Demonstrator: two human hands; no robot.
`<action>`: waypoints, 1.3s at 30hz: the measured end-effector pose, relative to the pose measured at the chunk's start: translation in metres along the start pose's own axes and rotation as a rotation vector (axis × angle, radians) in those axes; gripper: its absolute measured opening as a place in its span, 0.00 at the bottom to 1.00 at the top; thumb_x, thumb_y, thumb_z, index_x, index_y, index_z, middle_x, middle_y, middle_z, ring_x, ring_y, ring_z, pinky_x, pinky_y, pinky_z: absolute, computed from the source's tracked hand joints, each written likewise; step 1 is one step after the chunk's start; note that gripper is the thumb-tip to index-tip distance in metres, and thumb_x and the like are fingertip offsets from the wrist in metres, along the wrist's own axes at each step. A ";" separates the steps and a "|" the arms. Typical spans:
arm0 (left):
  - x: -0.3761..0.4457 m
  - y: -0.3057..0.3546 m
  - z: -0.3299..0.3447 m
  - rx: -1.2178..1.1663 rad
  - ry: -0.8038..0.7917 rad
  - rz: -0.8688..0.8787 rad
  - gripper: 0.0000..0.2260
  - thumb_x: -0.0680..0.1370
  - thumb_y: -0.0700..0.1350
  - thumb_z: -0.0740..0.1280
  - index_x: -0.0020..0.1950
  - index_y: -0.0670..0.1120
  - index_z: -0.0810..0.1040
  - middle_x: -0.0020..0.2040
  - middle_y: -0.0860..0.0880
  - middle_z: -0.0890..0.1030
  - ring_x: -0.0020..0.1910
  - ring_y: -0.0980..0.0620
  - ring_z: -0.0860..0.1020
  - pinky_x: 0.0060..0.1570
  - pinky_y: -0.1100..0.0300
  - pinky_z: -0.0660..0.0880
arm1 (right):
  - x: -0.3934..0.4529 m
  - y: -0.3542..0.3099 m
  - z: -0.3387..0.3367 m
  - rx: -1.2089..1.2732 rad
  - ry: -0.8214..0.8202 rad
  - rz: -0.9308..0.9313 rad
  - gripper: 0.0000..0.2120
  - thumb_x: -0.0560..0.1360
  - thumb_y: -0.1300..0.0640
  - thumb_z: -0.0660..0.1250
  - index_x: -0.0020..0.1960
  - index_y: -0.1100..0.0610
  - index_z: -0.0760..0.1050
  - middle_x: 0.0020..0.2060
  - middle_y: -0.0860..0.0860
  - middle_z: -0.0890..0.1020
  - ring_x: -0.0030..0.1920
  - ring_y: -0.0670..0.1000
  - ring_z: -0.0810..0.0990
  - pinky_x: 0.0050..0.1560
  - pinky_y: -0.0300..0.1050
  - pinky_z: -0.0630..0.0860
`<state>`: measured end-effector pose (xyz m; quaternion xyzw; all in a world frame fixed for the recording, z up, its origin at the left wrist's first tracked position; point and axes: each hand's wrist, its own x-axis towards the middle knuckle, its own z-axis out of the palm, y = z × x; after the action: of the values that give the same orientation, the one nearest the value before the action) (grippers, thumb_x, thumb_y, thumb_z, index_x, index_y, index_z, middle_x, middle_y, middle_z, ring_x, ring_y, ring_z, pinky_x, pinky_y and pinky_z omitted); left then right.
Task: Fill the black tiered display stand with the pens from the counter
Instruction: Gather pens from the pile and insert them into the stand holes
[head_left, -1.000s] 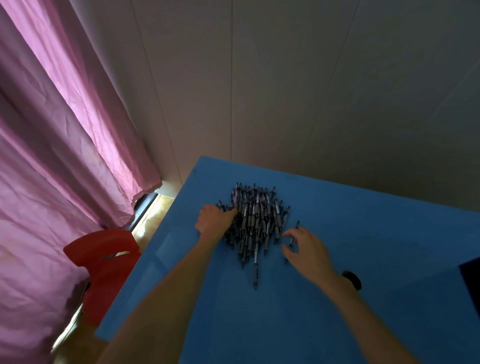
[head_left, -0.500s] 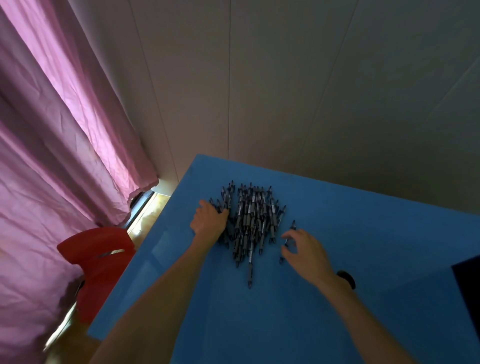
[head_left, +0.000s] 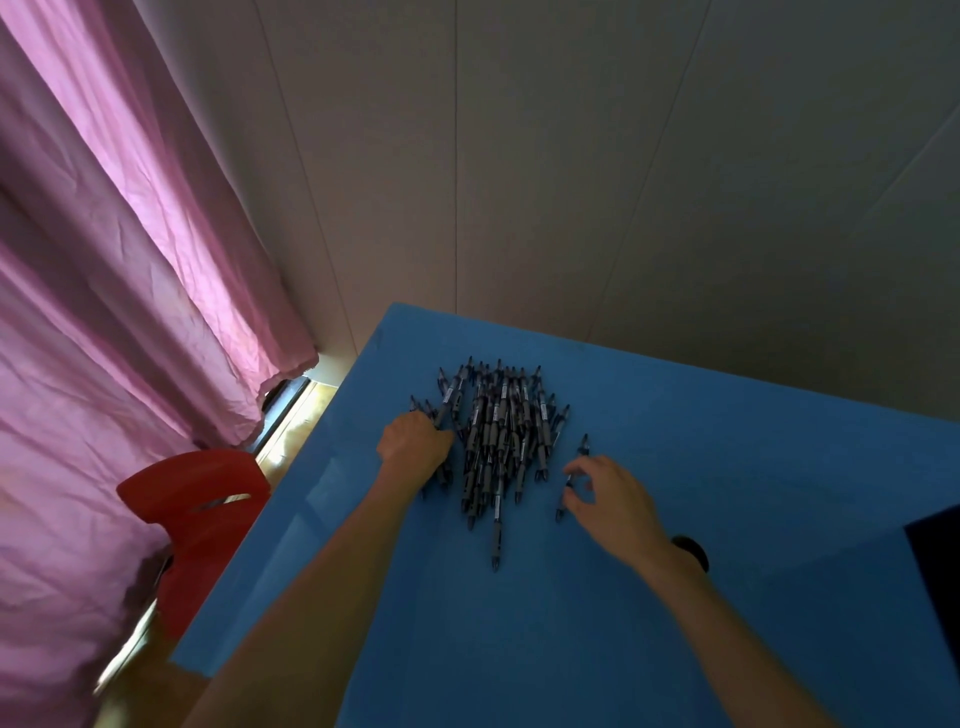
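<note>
Left hand (head_left: 415, 441) is clutching pens (head_left: 498, 431); right hand (head_left: 613, 501) is pinching a stray pen (head_left: 571, 475). Risk: loose pens rolling off the bench (head_left: 727, 415) left edge.

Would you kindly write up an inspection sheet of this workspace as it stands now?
Surface: blue counter, against a panelled wall.
Job's things: pile of pens near the far end; one stray pen to its right. A dark edge at the right border cannot be identified as the stand.
Clutter: small black round object behind the right wrist.
Grippers: left hand curled on pens at the pile's left edge; right hand pinches the stray pen.
Cables: nothing seen.
Surroundings: pink curtain, red chair.
</note>
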<state>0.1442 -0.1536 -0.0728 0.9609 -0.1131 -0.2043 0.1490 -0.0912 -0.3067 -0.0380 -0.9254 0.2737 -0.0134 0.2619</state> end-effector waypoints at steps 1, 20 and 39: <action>0.000 0.000 0.000 0.000 0.005 0.000 0.17 0.77 0.56 0.68 0.40 0.44 0.73 0.40 0.47 0.77 0.40 0.48 0.75 0.37 0.58 0.72 | 0.000 0.000 0.001 -0.001 -0.002 -0.001 0.14 0.79 0.51 0.66 0.64 0.51 0.76 0.59 0.47 0.78 0.49 0.46 0.79 0.50 0.42 0.77; -0.010 -0.026 -0.002 -0.532 0.268 -0.018 0.10 0.75 0.49 0.66 0.44 0.43 0.71 0.37 0.47 0.75 0.36 0.47 0.74 0.33 0.57 0.68 | -0.005 -0.004 0.011 0.016 0.003 -0.020 0.13 0.80 0.53 0.66 0.64 0.51 0.77 0.61 0.47 0.78 0.55 0.46 0.78 0.55 0.40 0.75; -0.015 -0.016 -0.005 -0.627 0.344 0.075 0.07 0.71 0.50 0.66 0.40 0.48 0.72 0.33 0.50 0.76 0.32 0.49 0.74 0.33 0.55 0.72 | -0.005 -0.008 0.008 0.037 0.017 0.018 0.12 0.80 0.54 0.66 0.63 0.53 0.77 0.61 0.49 0.78 0.56 0.47 0.78 0.54 0.40 0.74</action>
<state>0.1355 -0.1332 -0.0685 0.8839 -0.0536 -0.0587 0.4609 -0.0905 -0.2948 -0.0406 -0.9177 0.2839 -0.0240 0.2769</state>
